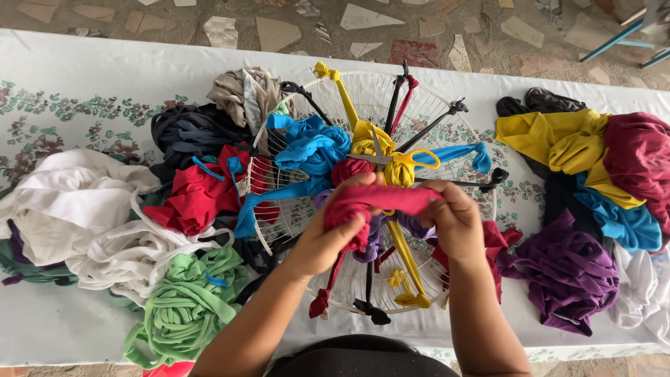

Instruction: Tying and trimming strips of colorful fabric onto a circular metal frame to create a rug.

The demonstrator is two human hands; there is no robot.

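Note:
A round white wire frame (426, 119) lies on the table with fabric strips tied from its rim to the centre: yellow, black, maroon, blue. Both hands hover over its middle. My left hand (328, 237) and my right hand (453, 220) pinch a dark pink fabric strip (391, 199), stretched between them. A purple strip (377, 237) hangs beneath the hands. Scissors with yellow handles (408, 160) rest on the frame just beyond my fingers, beside knots of yellow and maroon cloth (349, 167).
Cloth piles flank the frame: white (77, 209), green strips (185, 307), red (195, 195) and dark grey (188, 129) on the left; yellow (558, 139), maroon (638, 164), blue (624, 223) and purple (569, 276) on the right. A floral tablecloth (70, 112) covers the table.

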